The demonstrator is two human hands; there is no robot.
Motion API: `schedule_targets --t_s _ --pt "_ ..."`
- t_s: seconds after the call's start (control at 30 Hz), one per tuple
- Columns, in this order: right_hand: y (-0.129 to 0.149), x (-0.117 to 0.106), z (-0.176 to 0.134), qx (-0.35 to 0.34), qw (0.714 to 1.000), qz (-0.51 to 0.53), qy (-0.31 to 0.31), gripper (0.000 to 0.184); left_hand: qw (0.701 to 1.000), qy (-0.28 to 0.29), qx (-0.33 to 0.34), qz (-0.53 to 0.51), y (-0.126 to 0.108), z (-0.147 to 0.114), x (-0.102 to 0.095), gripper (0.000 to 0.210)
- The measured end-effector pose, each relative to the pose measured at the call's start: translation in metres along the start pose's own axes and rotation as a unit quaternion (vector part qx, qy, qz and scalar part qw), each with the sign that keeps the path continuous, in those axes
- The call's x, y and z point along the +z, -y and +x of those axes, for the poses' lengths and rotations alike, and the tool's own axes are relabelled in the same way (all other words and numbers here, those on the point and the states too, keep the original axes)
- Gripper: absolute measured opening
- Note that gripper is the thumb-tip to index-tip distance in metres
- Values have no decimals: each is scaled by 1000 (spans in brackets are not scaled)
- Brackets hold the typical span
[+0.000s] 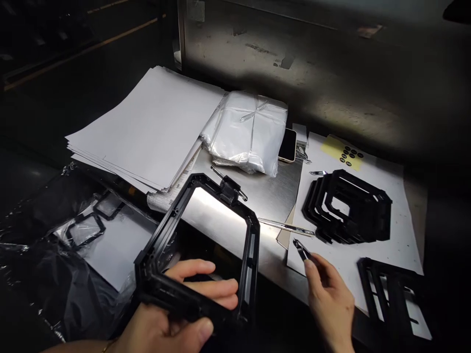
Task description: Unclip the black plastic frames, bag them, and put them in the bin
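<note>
A black plastic frame [253, 245] with cut corners is tilted up in front of me. My left hand [172, 314] grips its lower bar, thumb on the near side and fingers reaching through the opening. A black block with a metal pin [230, 190] sits on the frame's top bar. Low at the right, my right hand [329, 296] pinches small metal clippers [301, 249], their jaws pointing up and left. Just above them, a thin metal strip-like tool [287, 227] lies across the table and the white sheet's edge.
Stacked black frames [382, 215] lie on a white sheet [399, 250], with more black parts [393, 294] nearer me. Behind are white paper [147, 127], a plastic-wrapped bundle [253, 127], a phone [289, 145] and a yellow note [333, 147]. Black plastic film [73, 289] lies left.
</note>
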State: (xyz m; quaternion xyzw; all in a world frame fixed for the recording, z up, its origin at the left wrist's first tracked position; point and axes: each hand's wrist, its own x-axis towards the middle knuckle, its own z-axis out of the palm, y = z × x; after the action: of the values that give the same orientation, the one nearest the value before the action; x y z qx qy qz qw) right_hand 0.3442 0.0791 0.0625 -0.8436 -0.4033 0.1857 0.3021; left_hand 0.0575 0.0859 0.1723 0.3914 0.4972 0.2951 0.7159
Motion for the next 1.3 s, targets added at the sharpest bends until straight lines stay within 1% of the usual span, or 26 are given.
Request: schedule_targets --t_s 0.07,0.13,0.2,0.23,0.27,0.3,0.33,0.37,0.4,0.43,0.47,0.5,0.57,0.6,0.63,0.67,0.7,0.73,0.77,0.8,0.83,0.9,0.97,1.07,1.2,1.3 --pt "-23 13 12 -29 996 -84 6 56 988 -9 48 149 1 7 -6 31" --pt "-21 17 14 -36 992 -118 -27 65 945 17 148 291 5 17 -8 32" --pt "5 13 5 -25 999 -45 -19 66 880 74 228 410 12 29 -6 39" --pt "25 10 -3 -25 998 45 34 64 842 98 241 472 17 35 -4 43" --pt "47 8 -12 -16 975 165 146 57 804 109 234 536 22 40 -1 47" --pt "69 7 -22 -10 918 292 269 61 771 112 214 589 28 43 2 49" --pt "88 7 -30 -2 844 379 379 66 748 109 196 625 34 46 4 50" --pt "104 9 -37 8 799 431 419 58 740 105 184 638 39 48 4 49" --pt "116 11 -42 18 773 461 436 49 752 109 181 625 44 50 2 47" --pt "124 13 -44 24 765 473 436 41 781 98 188 588 47 52 -2 45" --pt "129 15 -45 27 770 474 426 32 819 63 197 535 49 53 -7 46" --pt "131 16 -44 28 772 472 424 27 859 -3 203 470 49 55 -13 51" --pt "133 18 -40 26 756 470 455 27 920 -179 189 292 43 61 -26 60" --pt "134 19 -36 22 736 467 489 30 940 -237 155 188 38 64 -31 52" --pt "136 20 -31 5 719 455 525 32 957 -254 111 82 32 66 -36 35" --pt "139 22 -22 -36 721 421 549 34 970 -234 64 -17 27 69 -39 22" --pt "142 26 -11 -92 742 369 552 36 974 -199 20 -104 23 71 -42 21" --pt "145 31 6 -152 779 308 525 37 970 -170 -17 -171 20 73 -44 26" --pt "149 37 26 -209 823 245 468 38 962 -156 -42 -219 20 74 -46 29" --pt "152 45 50 -248 868 189 386 38 952 -157 -57 -257 21 74 -47 30" --pt "155 54 76 -255 897 170 318 32 941 -161 -71 -288 23 74 -48 30" --pt "158 72 130 -272 927 128 226 24 926 -152 -101 -331 31 72 -51 33" --pt "158 88 175 -293 932 82 195 22 914 -142 -127 -358 40 70 -53 32" --pt "159 102 214 -324 919 28 222 19 901 -141 -153 -381 48 68 -55 31" --pt "162 98 230 -319 915 16 249 19 899 -137 -143 -392 50 67 -52 30" --pt "160 80 233 -273 939 51 201 22 894 -129 -136 -407 48 68 -49 28"
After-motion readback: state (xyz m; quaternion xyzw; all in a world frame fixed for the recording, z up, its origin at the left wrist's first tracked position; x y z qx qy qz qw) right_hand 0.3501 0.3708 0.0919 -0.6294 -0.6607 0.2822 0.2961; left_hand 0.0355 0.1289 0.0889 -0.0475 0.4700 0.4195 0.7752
